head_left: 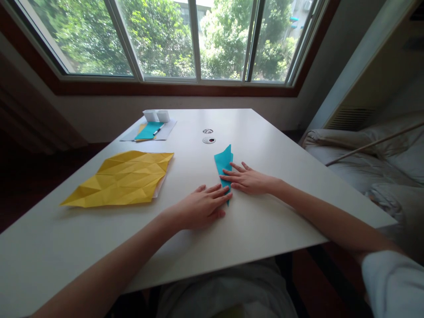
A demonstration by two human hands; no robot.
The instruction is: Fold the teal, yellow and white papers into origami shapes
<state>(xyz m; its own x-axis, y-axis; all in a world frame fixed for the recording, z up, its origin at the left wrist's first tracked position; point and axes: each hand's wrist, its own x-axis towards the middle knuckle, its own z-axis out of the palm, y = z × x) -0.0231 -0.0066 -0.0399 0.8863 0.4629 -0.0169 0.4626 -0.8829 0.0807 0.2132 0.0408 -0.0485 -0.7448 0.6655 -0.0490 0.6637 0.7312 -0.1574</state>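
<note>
Both hands flat, fingers spread, pressing teal paper (224,164) on tabletop (265,212): left hand (202,206) on near tip, right hand (247,179) on right edge. Already folded to narrow pointed strip; looks mid-fold, more creases left. Creased yellow sheet (122,179) well left of left hand, untouched.

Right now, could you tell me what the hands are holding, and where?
Nothing is gripped: left hand and right hand press flat on the folded teal paper's near end.
</note>
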